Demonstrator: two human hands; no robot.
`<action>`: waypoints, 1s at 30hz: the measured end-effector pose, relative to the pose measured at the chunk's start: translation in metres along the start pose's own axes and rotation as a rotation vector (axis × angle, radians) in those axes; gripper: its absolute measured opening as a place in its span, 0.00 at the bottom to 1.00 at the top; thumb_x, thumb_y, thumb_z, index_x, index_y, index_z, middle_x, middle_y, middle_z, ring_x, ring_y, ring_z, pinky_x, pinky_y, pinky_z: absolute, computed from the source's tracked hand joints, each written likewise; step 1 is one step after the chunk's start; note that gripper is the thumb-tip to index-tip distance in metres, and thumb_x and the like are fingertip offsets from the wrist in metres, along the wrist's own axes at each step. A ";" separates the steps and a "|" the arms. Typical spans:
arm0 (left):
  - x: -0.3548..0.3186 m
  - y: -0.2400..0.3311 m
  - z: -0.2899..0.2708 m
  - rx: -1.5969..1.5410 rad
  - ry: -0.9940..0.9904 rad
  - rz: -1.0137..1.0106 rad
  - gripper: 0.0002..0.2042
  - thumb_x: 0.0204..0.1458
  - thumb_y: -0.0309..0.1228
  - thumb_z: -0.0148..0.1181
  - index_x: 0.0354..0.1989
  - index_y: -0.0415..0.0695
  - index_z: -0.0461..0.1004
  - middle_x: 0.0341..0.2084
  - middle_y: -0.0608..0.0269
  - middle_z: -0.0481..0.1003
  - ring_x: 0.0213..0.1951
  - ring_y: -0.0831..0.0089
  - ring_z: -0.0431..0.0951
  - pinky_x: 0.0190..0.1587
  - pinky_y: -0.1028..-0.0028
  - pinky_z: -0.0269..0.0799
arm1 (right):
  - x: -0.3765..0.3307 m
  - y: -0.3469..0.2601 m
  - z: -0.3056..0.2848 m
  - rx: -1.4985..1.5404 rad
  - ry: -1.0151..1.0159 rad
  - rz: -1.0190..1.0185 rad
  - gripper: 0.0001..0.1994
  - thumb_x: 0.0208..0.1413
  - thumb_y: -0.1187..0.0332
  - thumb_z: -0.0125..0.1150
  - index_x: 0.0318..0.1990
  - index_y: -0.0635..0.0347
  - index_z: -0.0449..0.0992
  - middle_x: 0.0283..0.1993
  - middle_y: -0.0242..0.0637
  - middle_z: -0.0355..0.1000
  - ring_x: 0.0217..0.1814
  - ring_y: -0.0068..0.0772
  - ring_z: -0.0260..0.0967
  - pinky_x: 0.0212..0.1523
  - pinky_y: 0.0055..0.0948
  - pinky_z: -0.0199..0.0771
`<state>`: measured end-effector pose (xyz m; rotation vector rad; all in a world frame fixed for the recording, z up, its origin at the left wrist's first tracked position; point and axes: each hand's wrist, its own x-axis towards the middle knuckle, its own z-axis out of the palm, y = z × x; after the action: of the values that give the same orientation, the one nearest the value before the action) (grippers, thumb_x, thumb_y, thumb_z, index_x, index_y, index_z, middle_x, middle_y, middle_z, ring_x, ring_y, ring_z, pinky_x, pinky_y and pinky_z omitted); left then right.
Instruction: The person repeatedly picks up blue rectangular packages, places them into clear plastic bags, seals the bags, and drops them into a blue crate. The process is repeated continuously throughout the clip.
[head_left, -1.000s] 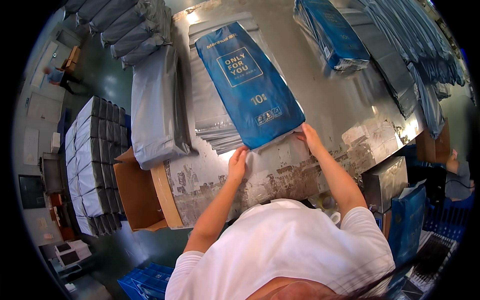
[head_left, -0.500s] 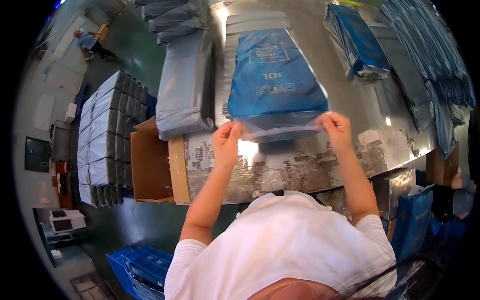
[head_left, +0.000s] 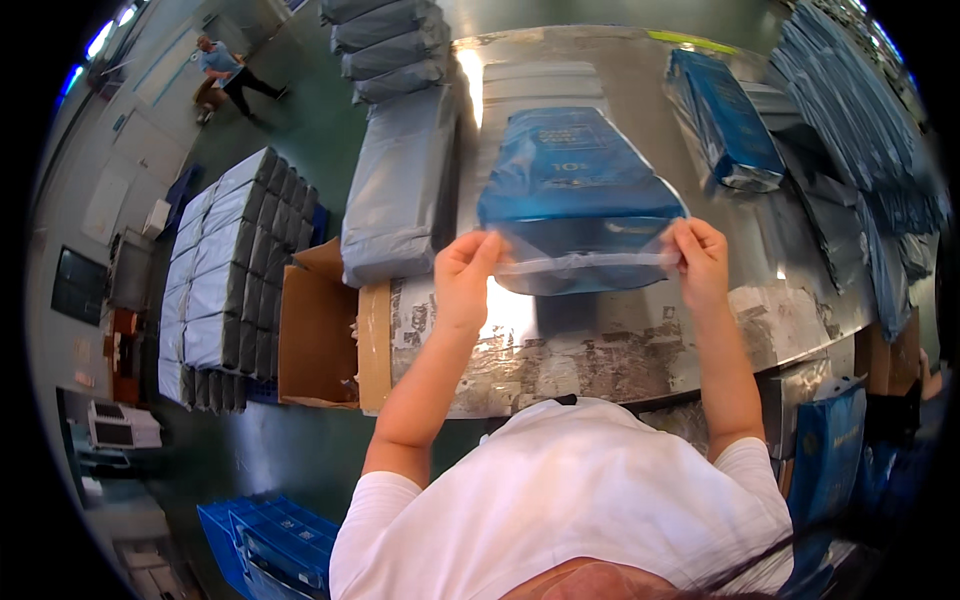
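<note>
A blue plastic bag [head_left: 570,180] with a clear, see-through edge is held over the metal table [head_left: 650,300]. Its near edge is stretched between my two hands, and pale printing shows on its upper face. My left hand [head_left: 466,275] pinches the left corner of the clear edge, fingers pressed together. At the right corner, my right hand [head_left: 700,262] pinches the same edge. Something dark shows through the clear film, but I cannot tell what. Beyond the bag lies a flat whitish stack [head_left: 535,85], partly covered by it.
Grey wrapped bundles [head_left: 395,190] stand on the table's left side. A filled blue pack [head_left: 725,120] lies at the right, beside piled grey bags [head_left: 850,130]. An open cardboard box [head_left: 320,330] is at the left edge. Wrapped bales [head_left: 225,280] and a walking person [head_left: 225,70] are farther left.
The bag's near edge has lifted and its printed face tilts away more, showing more of the clear strip. Both hands keep their pinch. The distant person has moved along the floor.
</note>
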<state>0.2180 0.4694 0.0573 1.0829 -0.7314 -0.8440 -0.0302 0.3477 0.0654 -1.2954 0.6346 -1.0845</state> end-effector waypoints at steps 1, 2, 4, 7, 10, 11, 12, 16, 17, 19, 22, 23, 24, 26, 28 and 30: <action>0.000 0.000 -0.003 0.013 0.006 -0.011 0.08 0.53 0.28 0.50 0.25 0.39 0.71 0.17 0.69 0.70 0.20 0.84 0.67 0.23 0.85 0.60 | 0.000 0.001 0.002 0.000 0.008 0.002 0.11 0.56 0.68 0.50 0.25 0.63 0.72 0.17 0.29 0.66 0.16 0.14 0.59 0.18 0.13 0.56; 0.000 -0.001 -0.007 -0.041 -0.013 -0.042 0.07 0.52 0.28 0.53 0.27 0.37 0.72 0.19 0.67 0.72 0.22 0.82 0.69 0.26 0.83 0.63 | -0.001 0.002 0.002 0.006 0.015 0.009 0.11 0.55 0.68 0.51 0.25 0.63 0.72 0.17 0.29 0.66 0.17 0.15 0.60 0.19 0.14 0.58; 0.000 -0.003 -0.009 -0.031 0.007 -0.035 0.07 0.52 0.27 0.52 0.26 0.37 0.72 0.18 0.67 0.71 0.21 0.82 0.69 0.26 0.83 0.64 | -0.001 0.004 0.007 0.043 0.018 0.006 0.11 0.56 0.67 0.50 0.24 0.63 0.71 0.16 0.28 0.65 0.15 0.14 0.57 0.16 0.14 0.52; 0.001 -0.003 -0.012 -0.059 0.003 -0.017 0.07 0.52 0.28 0.52 0.26 0.37 0.72 0.18 0.67 0.71 0.21 0.82 0.69 0.26 0.83 0.63 | -0.002 0.004 0.011 0.073 0.016 0.015 0.12 0.56 0.67 0.49 0.24 0.62 0.71 0.15 0.29 0.65 0.15 0.14 0.57 0.16 0.13 0.50; 0.001 -0.001 -0.013 -0.074 -0.004 -0.009 0.07 0.52 0.28 0.52 0.26 0.37 0.72 0.18 0.67 0.71 0.21 0.82 0.69 0.26 0.83 0.63 | -0.004 0.007 0.012 0.081 0.024 0.025 0.12 0.56 0.66 0.49 0.24 0.63 0.72 0.16 0.29 0.66 0.15 0.15 0.58 0.16 0.14 0.51; 0.001 0.000 -0.013 -0.078 -0.005 -0.007 0.07 0.52 0.28 0.52 0.26 0.37 0.72 0.18 0.67 0.71 0.21 0.82 0.69 0.26 0.83 0.63 | -0.004 0.008 0.013 0.081 0.027 0.028 0.12 0.56 0.66 0.50 0.24 0.63 0.72 0.16 0.30 0.66 0.15 0.15 0.58 0.16 0.13 0.51; 0.000 0.000 -0.015 -0.080 -0.011 -0.012 0.07 0.52 0.28 0.52 0.26 0.37 0.72 0.19 0.67 0.71 0.21 0.82 0.69 0.26 0.83 0.63 | -0.005 0.008 0.014 0.078 0.032 0.032 0.12 0.56 0.66 0.50 0.24 0.63 0.72 0.16 0.30 0.66 0.16 0.15 0.59 0.16 0.13 0.52; -0.002 -0.004 -0.022 -0.067 -0.009 -0.038 0.07 0.52 0.28 0.52 0.26 0.37 0.72 0.19 0.67 0.71 0.21 0.82 0.69 0.26 0.83 0.63 | -0.010 0.012 0.018 0.063 0.034 0.040 0.12 0.56 0.66 0.49 0.24 0.63 0.72 0.17 0.30 0.66 0.16 0.16 0.59 0.17 0.13 0.53; -0.003 -0.005 -0.024 -0.059 -0.003 -0.048 0.07 0.52 0.28 0.52 0.26 0.37 0.71 0.19 0.67 0.71 0.21 0.82 0.69 0.26 0.83 0.63 | -0.012 0.013 0.018 0.058 0.031 0.041 0.13 0.56 0.65 0.49 0.25 0.63 0.72 0.17 0.30 0.66 0.16 0.16 0.59 0.17 0.13 0.54; -0.004 -0.006 -0.026 -0.062 0.006 -0.036 0.07 0.52 0.28 0.52 0.26 0.37 0.71 0.18 0.67 0.71 0.21 0.82 0.69 0.26 0.83 0.63 | -0.014 0.014 0.019 0.092 0.025 0.075 0.10 0.54 0.68 0.53 0.25 0.64 0.72 0.18 0.30 0.66 0.18 0.17 0.61 0.20 0.15 0.58; -0.005 -0.004 -0.027 -0.053 0.020 -0.016 0.08 0.53 0.28 0.52 0.25 0.38 0.71 0.18 0.68 0.70 0.21 0.83 0.68 0.26 0.83 0.63 | -0.017 0.010 0.025 0.017 -0.027 0.070 0.07 0.51 0.71 0.57 0.25 0.64 0.72 0.18 0.30 0.66 0.19 0.16 0.61 0.21 0.16 0.60; -0.005 -0.004 -0.028 -0.049 0.024 -0.011 0.08 0.53 0.28 0.52 0.25 0.38 0.71 0.18 0.68 0.70 0.21 0.83 0.68 0.26 0.83 0.62 | -0.018 0.008 0.029 -0.031 -0.051 0.060 0.06 0.49 0.72 0.58 0.25 0.64 0.72 0.18 0.29 0.66 0.20 0.15 0.60 0.21 0.15 0.60; -0.006 -0.004 -0.030 -0.048 0.024 -0.007 0.08 0.53 0.28 0.52 0.25 0.38 0.71 0.18 0.68 0.70 0.21 0.83 0.68 0.27 0.84 0.62 | -0.019 0.008 0.032 -0.078 -0.042 0.064 0.06 0.48 0.72 0.59 0.24 0.64 0.72 0.18 0.28 0.66 0.20 0.14 0.59 0.21 0.15 0.59; -0.006 -0.004 -0.032 -0.046 0.019 0.006 0.08 0.53 0.28 0.51 0.24 0.38 0.70 0.18 0.69 0.69 0.21 0.83 0.67 0.27 0.84 0.62 | -0.020 0.007 0.042 -0.172 -0.022 0.066 0.06 0.47 0.73 0.60 0.23 0.63 0.71 0.18 0.27 0.65 0.20 0.12 0.57 0.21 0.15 0.57; -0.007 -0.008 -0.036 -0.036 0.001 0.001 0.08 0.54 0.28 0.50 0.25 0.39 0.70 0.19 0.70 0.69 0.21 0.84 0.65 0.27 0.84 0.61 | -0.022 0.013 0.048 -0.323 0.076 -0.010 0.10 0.48 0.71 0.60 0.19 0.62 0.69 0.16 0.25 0.63 0.19 0.11 0.55 0.19 0.15 0.54; -0.007 -0.010 -0.037 -0.037 -0.010 0.007 0.07 0.54 0.28 0.50 0.26 0.40 0.70 0.19 0.71 0.68 0.21 0.84 0.64 0.26 0.84 0.60 | -0.021 0.018 0.052 -0.409 0.157 -0.077 0.13 0.49 0.69 0.59 0.17 0.62 0.67 0.14 0.23 0.60 0.17 0.11 0.53 0.18 0.16 0.51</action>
<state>0.2434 0.4895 0.0360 1.0432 -0.7249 -0.8545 0.0113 0.3879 0.0553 -1.6048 0.9674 -1.1654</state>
